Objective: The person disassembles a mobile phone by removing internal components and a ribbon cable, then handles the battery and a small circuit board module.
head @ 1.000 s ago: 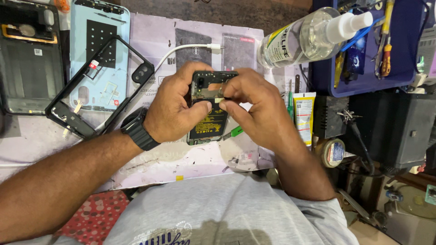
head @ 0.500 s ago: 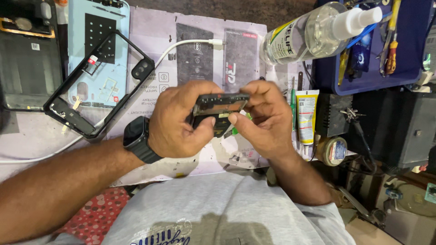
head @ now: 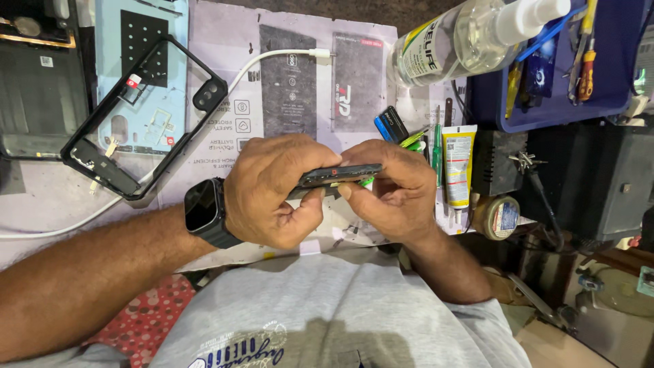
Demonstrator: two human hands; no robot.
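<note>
Hands meet above the surface (head: 41,197), just in front of the person's chest. Left hand (head: 276,191) and right hand (head: 392,191) both close on a dark phone (head: 340,174), held edge-on between them so only its thin side shows. The left fingers curl around its near end, thumb underneath; the right fingertips pinch the far end from above and below. A black watch (head: 204,208) sits on the left wrist.

Behind the hands lies a pale paper mat (head: 225,41) with two dark rectangular film sheets (head: 289,82) on it. To the left, a black phone frame (head: 136,119) rests tilted over a light blue back cover (head: 139,75), and a white cable (head: 262,60) runs across the mat and under the frame. A dark panel (head: 37,102) lies at the far left.

To the right, a clear spray bottle (head: 470,37) lies on its side, its nozzle over a blue tray (head: 613,88) holding screwdrivers. A yellow and white tube (head: 458,163) lies just beside the right hand, with green-handled tools (head: 415,140) next to it and a small round tin (head: 497,217) near its lower end.
</note>
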